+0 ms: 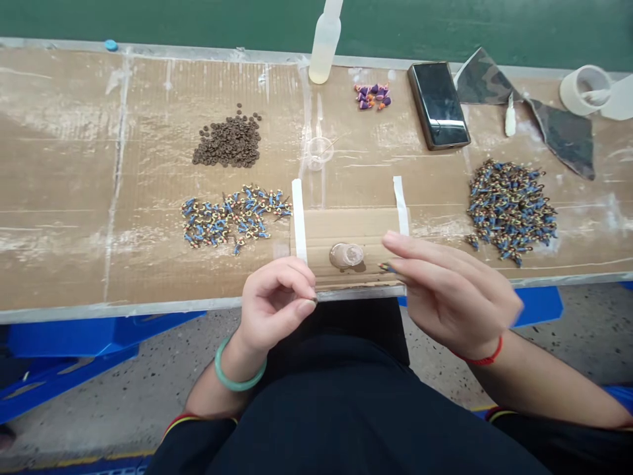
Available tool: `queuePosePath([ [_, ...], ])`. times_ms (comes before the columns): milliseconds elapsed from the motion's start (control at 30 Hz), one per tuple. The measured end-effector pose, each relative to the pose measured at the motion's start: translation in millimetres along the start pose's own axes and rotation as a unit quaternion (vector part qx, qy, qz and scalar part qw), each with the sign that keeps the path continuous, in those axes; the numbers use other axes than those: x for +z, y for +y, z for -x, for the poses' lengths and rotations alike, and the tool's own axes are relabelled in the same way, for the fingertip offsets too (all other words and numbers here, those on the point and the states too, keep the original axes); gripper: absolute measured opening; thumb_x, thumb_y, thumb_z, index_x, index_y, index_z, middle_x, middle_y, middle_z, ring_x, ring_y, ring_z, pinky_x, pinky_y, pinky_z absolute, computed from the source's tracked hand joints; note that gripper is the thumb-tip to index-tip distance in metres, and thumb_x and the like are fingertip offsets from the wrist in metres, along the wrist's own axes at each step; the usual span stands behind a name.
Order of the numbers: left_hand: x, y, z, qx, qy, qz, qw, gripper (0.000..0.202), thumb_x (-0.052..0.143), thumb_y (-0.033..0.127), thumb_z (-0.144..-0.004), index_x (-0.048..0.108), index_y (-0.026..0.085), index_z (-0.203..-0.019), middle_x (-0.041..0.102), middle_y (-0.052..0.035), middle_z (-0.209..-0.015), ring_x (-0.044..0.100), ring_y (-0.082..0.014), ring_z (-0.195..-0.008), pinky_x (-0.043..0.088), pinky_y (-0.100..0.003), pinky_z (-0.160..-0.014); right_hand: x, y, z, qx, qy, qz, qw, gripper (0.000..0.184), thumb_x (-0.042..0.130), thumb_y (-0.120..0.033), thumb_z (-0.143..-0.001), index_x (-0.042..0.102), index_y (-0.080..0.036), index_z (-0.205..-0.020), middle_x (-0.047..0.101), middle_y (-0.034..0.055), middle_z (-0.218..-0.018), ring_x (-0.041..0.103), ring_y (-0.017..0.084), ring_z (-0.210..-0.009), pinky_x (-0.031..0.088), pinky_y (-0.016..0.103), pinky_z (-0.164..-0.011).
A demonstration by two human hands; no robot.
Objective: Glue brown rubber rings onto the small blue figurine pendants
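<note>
My left hand (pixel 279 300) is at the table's front edge, thumb and forefinger pinched on a tiny dark piece (pixel 314 301), mostly hidden; it may be a brown disc. My right hand (pixel 448 287) pinches a small blue and yellow figurine (pixel 386 267) right of a small clear cup (pixel 347 255). The cup sits on a cardboard pad (pixel 351 224) held by white tape strips. Left of the pad lie loose blue and yellow figurines (pixel 222 218). Behind them is a pile of small brown discs (pixel 230 142). A larger figurine pile (pixel 512 204) lies at right.
A squeeze bottle (pixel 325 49) stands at the back edge. Nearby are a shallow clear dish (pixel 320 152) with a thin stick, purple and orange figurines (pixel 373 96), a black phone-like device (pixel 439 105), camouflage cloth (pixel 564 132) and a tape roll (pixel 584 90). Blue stools (pixel 84 336) stand below.
</note>
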State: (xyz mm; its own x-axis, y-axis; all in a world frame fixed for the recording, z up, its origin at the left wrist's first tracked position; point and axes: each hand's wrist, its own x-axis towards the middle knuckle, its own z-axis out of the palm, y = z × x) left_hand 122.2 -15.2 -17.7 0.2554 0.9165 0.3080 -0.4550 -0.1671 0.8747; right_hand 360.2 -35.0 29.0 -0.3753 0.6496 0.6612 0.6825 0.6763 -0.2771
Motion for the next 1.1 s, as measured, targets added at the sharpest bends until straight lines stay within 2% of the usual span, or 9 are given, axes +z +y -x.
queuePosePath([
  [133, 1.3, -1, 0, -0.003, 0.003, -0.003, 1.0, 0.023, 0.081, 0.035, -0.096, 0.071, 0.019, -0.083, 0.063, -0.001, -0.073, 0.054, -0.0101, -0.061, 0.046, -0.024, -0.059, 6, 3, 1, 0.007, -0.059, 0.003, 0.998, 0.03, 0.065, 0.007, -0.095, 0.071, -0.018, -0.11, 0.081, 0.0112, -0.122, 0.074, 0.032, -0.127, 0.072, 0.043, -0.099],
  [500, 0.9, -5, 1, -0.013, 0.004, 0.007, 1.0, 0.019, 0.081, 0.032, -0.096, 0.072, 0.02, -0.085, 0.065, -0.0007, -0.076, 0.055, -0.0103, -0.064, 0.047, -0.024, -0.061, 8, 6, 3, 0.004, -0.031, -0.007, 0.999, 0.027, 0.069, 0.005, -0.095, 0.072, -0.016, -0.112, 0.081, 0.0131, -0.12, 0.074, 0.033, -0.129, 0.07, 0.042, -0.102],
  [600, 8.9, 1, -3, -0.01, 0.004, 0.008, 1.0, 0.019, 0.081, 0.032, -0.096, 0.073, 0.019, -0.085, 0.065, -0.001, -0.075, 0.056, -0.0109, -0.065, 0.048, -0.025, -0.062, 7, -3, 1, 0.093, 0.021, -0.11, 0.989, 0.023, 0.069, 0.0, -0.099, 0.075, -0.017, -0.114, 0.081, 0.0105, -0.121, 0.076, 0.029, -0.126, 0.068, 0.039, -0.106],
  [667, 18.2, 8, -8, -0.011, -0.001, 0.007, 1.0, 0.019, 0.081, 0.031, -0.096, 0.072, 0.019, -0.085, 0.065, -0.0013, -0.076, 0.057, -0.0114, -0.066, 0.048, -0.025, -0.062, 11, -14, -2, 0.206, 0.055, -0.26, 0.942, 0.018, 0.066, -0.011, -0.107, 0.077, -0.022, -0.115, 0.081, 0.0053, -0.122, 0.078, 0.023, -0.12, 0.069, 0.035, -0.103],
  [733, 29.2, 16, -12, -0.015, -0.014, 0.0, 1.0, 0.018, 0.08, 0.029, -0.097, 0.072, 0.019, -0.084, 0.066, -0.0012, -0.076, 0.058, -0.0114, -0.068, 0.049, -0.024, -0.064, 17, -26, -6, 0.301, 0.082, -0.418, 0.853, 0.014, 0.065, -0.024, -0.111, 0.079, -0.028, -0.114, 0.081, 0.0001, -0.122, 0.079, 0.018, -0.116, 0.07, 0.03, -0.097],
  [800, 39.9, 22, -15, -0.014, -0.022, -0.01, 1.0, 0.019, 0.079, 0.028, -0.097, 0.07, 0.019, -0.083, 0.066, -0.0005, -0.076, 0.059, -0.0113, -0.069, 0.052, -0.025, -0.068, 23, -36, -11, 0.348, 0.108, -0.528, 0.767, 0.012, 0.069, -0.033, -0.11, 0.08, -0.032, -0.111, 0.081, -0.0037, -0.122, 0.079, 0.015, -0.114, 0.069, 0.026, -0.096],
  [833, 44.5, 24, -15, -0.011, -0.018, -0.014, 1.0, 0.019, 0.079, 0.029, -0.097, 0.07, 0.019, -0.083, 0.066, -0.0002, -0.076, 0.059, -0.0114, -0.069, 0.053, -0.025, -0.07, 24, -41, -13, 0.357, 0.118, -0.561, 0.738, 0.01, 0.071, -0.035, -0.109, 0.081, -0.033, -0.109, 0.082, -0.0046, -0.121, 0.08, 0.014, -0.114, 0.069, 0.026, -0.097],
  [933, 54.7, 27, -12, -0.005, 0.006, -0.015, 1.0, 0.019, 0.079, 0.03, -0.097, 0.069, 0.02, -0.084, 0.066, 0.0005, -0.077, 0.058, -0.0113, -0.069, 0.054, -0.026, -0.073, 24, -49, -17, 0.356, 0.137, -0.596, 0.706, 0.008, 0.075, -0.034, -0.106, 0.083, -0.033, -0.105, 0.082, -0.0046, -0.117, 0.08, 0.015, -0.112, 0.068, 0.026, -0.1],
  [1100, 62.7, 27, -5, 0.0, 0.02, 0.001, 1.0, 0.017, 0.079, 0.029, -0.097, 0.071, 0.02, -0.086, 0.064, 0.0004, -0.077, 0.056, -0.0103, -0.068, 0.051, -0.026, -0.071, 18, -52, -14, 0.337, 0.149, -0.597, 0.712, 0.007, 0.076, -0.034, -0.106, 0.083, -0.031, -0.106, 0.082, -0.0035, -0.117, 0.08, 0.015, -0.114, 0.067, 0.028, -0.105],
])
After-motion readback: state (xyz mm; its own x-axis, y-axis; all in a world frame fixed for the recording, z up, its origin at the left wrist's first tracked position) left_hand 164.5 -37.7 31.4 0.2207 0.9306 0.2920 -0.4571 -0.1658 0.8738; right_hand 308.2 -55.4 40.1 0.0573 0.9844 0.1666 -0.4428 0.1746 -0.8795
